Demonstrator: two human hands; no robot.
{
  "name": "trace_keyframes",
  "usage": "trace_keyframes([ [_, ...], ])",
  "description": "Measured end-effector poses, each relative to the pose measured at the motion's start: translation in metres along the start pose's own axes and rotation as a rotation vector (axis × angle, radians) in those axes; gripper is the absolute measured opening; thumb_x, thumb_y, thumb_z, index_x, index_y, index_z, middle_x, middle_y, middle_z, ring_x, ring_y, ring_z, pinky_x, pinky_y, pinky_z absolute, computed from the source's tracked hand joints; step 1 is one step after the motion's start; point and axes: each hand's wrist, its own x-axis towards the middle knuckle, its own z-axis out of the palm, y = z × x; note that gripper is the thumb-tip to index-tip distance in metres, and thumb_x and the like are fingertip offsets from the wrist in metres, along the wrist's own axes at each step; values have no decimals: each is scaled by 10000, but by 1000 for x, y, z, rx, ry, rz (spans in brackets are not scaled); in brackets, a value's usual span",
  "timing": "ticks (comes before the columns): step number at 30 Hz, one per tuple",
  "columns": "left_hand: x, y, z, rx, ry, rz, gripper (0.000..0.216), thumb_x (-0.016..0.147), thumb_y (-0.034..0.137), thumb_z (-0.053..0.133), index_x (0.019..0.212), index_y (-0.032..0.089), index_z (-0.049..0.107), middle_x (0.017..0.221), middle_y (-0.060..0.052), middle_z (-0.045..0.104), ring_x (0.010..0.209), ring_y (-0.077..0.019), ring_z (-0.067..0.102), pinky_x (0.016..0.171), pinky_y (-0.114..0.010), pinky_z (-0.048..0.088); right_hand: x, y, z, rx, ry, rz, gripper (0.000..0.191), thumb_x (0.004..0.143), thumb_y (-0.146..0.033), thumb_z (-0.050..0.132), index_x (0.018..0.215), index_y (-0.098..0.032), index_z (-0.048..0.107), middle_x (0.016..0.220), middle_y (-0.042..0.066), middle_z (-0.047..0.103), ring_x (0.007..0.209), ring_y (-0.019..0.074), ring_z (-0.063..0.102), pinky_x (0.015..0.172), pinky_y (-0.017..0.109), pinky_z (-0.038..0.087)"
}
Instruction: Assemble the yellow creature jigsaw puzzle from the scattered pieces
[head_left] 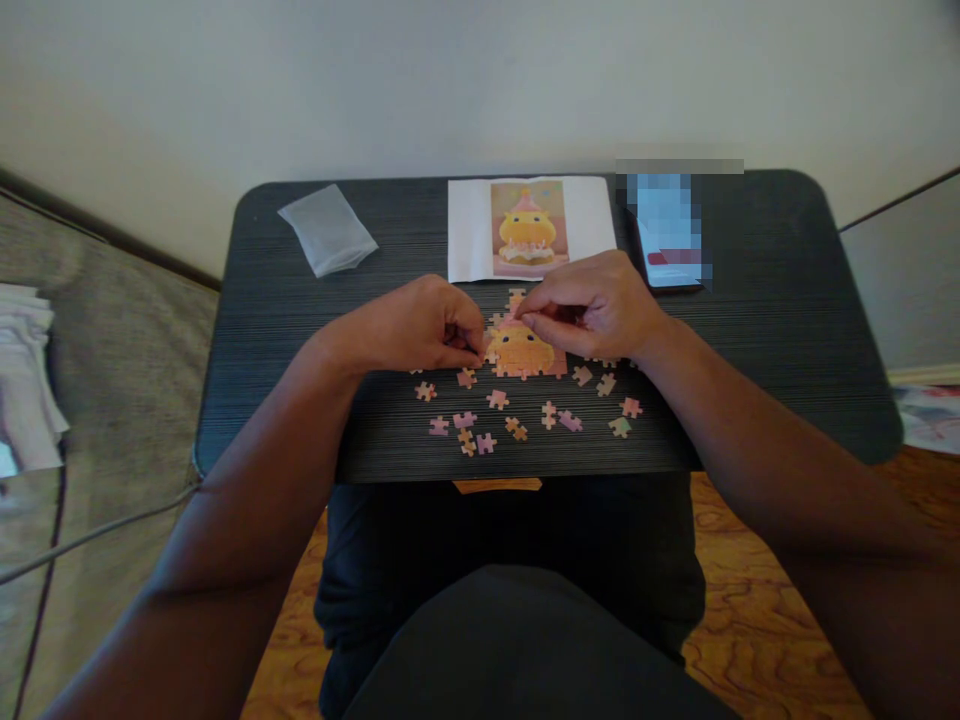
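A partly joined jigsaw puzzle (521,350) with a yellow character lies at the middle of the dark table. My left hand (427,325) is curled at its left edge, thumb and fingers closed; what they hold, if anything, is hidden. Above the character's face, my right hand (592,305) pinches a small pinkish puzzle piece at the upper part of the puzzle. Several loose puzzle pieces are scattered on the near side, among them a pink piece (498,400), an orange piece (516,429) and a greenish one (620,427).
Behind the puzzle lies a white sheet with a reference picture (530,230). A clear plastic bag (330,232) rests at the back left of the black table (780,330). To the right of the sheet is a phone (667,235) with a lit screen. A wall stands behind.
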Motion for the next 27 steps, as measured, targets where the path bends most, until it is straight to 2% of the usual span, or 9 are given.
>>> trace_keyframes([
  [4, 0, 1, 0, -2, 1, -16, 115, 918, 284, 783, 880, 201, 852, 731, 11, 755, 617, -92, 633, 596, -227, 443, 0, 1, 0, -3, 13, -21, 219, 1035, -341, 684, 972, -199, 838, 750, -5, 771, 606, 107, 620, 612, 299, 418],
  [11, 0, 0, 0, -2, 3, -19, 102, 913, 277, 785, 875, 206, 847, 716, 16, 741, 605, -92, 628, 584, -231, 435, 1, -4, -2, -6, -72, 78, 254, 1038, -406, 640, 967, -252, 828, 772, 7, 779, 651, 145, 634, 663, 340, 459],
  [20, 0, -1, 0, -12, 2, -7, 119, 928, 289, 781, 866, 204, 837, 722, 9, 752, 611, -97, 647, 590, -233, 441, 1, -5, -3, -10, -71, 94, 253, 1046, -420, 642, 948, -257, 809, 759, 0, 759, 646, 151, 636, 698, 358, 487],
  [27, 0, 0, 0, -25, 18, -2, 113, 916, 290, 796, 863, 201, 841, 718, 17, 751, 603, -91, 645, 584, -220, 443, 0, -4, -3, -16, -59, 94, 256, 1043, -411, 642, 948, -250, 817, 751, -3, 760, 649, 144, 634, 673, 350, 461],
])
